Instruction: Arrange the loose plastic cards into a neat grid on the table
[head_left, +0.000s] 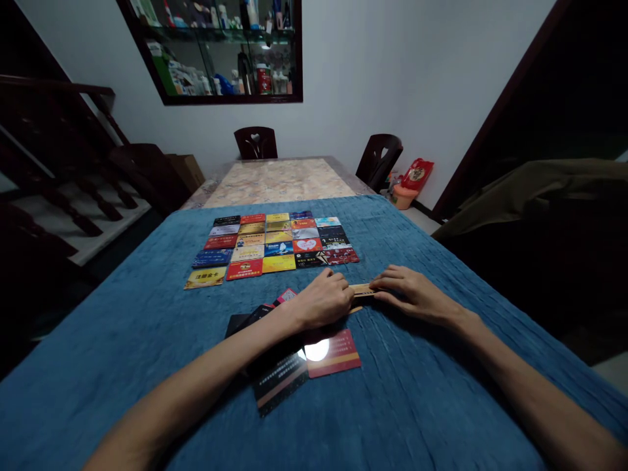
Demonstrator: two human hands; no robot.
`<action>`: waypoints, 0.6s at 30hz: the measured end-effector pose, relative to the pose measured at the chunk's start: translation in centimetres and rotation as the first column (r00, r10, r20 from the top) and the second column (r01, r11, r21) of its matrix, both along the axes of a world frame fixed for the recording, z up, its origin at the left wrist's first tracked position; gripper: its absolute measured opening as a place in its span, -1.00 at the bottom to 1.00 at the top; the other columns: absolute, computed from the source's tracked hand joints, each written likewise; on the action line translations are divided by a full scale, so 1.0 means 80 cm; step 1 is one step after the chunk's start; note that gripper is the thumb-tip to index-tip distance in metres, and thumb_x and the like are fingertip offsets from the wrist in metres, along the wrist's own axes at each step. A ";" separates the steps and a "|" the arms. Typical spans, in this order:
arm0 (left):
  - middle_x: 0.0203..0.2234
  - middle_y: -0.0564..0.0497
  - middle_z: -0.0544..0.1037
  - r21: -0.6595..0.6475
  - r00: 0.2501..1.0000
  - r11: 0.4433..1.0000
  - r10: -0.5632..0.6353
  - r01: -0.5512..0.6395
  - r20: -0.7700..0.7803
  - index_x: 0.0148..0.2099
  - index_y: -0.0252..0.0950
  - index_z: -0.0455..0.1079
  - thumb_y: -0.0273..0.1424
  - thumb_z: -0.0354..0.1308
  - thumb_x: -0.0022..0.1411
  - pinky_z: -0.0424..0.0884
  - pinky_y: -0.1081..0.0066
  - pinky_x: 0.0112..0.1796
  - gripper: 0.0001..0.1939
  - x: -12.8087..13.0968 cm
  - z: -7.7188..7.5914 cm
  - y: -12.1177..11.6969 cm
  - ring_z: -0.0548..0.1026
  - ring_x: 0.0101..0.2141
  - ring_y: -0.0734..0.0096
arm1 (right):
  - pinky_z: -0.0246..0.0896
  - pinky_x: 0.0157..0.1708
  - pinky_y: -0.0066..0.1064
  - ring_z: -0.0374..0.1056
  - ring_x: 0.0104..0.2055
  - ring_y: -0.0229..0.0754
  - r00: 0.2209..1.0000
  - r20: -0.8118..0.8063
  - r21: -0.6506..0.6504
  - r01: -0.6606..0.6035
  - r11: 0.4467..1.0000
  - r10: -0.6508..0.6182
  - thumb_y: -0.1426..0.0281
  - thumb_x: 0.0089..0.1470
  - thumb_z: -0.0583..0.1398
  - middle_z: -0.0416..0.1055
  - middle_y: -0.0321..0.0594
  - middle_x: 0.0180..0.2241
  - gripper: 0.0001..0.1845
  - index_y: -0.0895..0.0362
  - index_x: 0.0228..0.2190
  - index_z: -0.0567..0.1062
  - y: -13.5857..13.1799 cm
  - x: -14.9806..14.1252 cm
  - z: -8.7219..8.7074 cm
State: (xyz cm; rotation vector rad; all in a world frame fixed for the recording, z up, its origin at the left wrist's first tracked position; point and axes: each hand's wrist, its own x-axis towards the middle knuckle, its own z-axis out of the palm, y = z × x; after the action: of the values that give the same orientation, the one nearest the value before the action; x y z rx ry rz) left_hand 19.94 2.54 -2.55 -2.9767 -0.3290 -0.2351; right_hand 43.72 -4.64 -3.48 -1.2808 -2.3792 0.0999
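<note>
A gold-coloured card [363, 290] spans the gap between my two hands, low over the blue cloth. My left hand [324, 299] is closed with curled fingers around its left end. At the other end, the fingertips of my right hand [411, 293] grip the card, the thumb lying lower. A second tan edge shows just below it, partly hidden by my left hand. Under my left forearm lies a loose spread of cards, among them a black card [282, 387], a dark red card [341, 353] and a pink-edged card [286, 296]. My arm hides part of this spread.
Beyond my hands, several cards lie in close rows, including a yellow card [205, 278] and a heart card [307, 245]. The blue cloth [422, 405] covers the near part of the table [282, 178]. Dark chairs [256, 142] stand around the far end.
</note>
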 end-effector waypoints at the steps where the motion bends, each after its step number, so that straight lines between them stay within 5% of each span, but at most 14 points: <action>1: -0.33 -0.13 0.57 -0.006 1.000 1.000 0.005 -0.005 0.013 -0.21 -0.39 0.46 -0.43 -0.01 0.43 0.26 0.26 -0.22 -0.76 -0.001 0.001 0.001 0.46 -0.29 0.26 | 0.34 -0.20 -0.19 0.42 -0.22 -0.08 1.000 -0.009 0.015 0.009 1.000 -0.008 0.26 0.32 0.08 0.56 -0.10 -0.26 -0.71 0.08 -0.18 0.58 0.000 0.000 0.000; 18: -0.30 -0.09 0.61 -0.372 0.953 0.925 0.179 -0.077 0.246 -0.19 -0.33 0.50 -0.58 0.01 0.23 0.42 0.31 -0.18 -0.76 -0.006 0.006 0.014 0.53 -0.27 0.29 | 0.35 -0.33 -0.27 0.41 -0.32 -0.12 0.967 -0.233 0.251 0.159 0.955 -0.100 0.34 0.32 0.06 0.54 -0.15 -0.37 -0.75 0.06 -0.23 0.55 0.007 -0.009 -0.016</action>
State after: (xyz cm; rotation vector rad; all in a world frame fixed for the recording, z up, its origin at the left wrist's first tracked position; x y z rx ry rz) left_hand 19.45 3.68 -2.10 -3.2599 -0.6664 -0.6451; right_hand 43.03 -4.11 -4.74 -1.2240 -2.0362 -0.1131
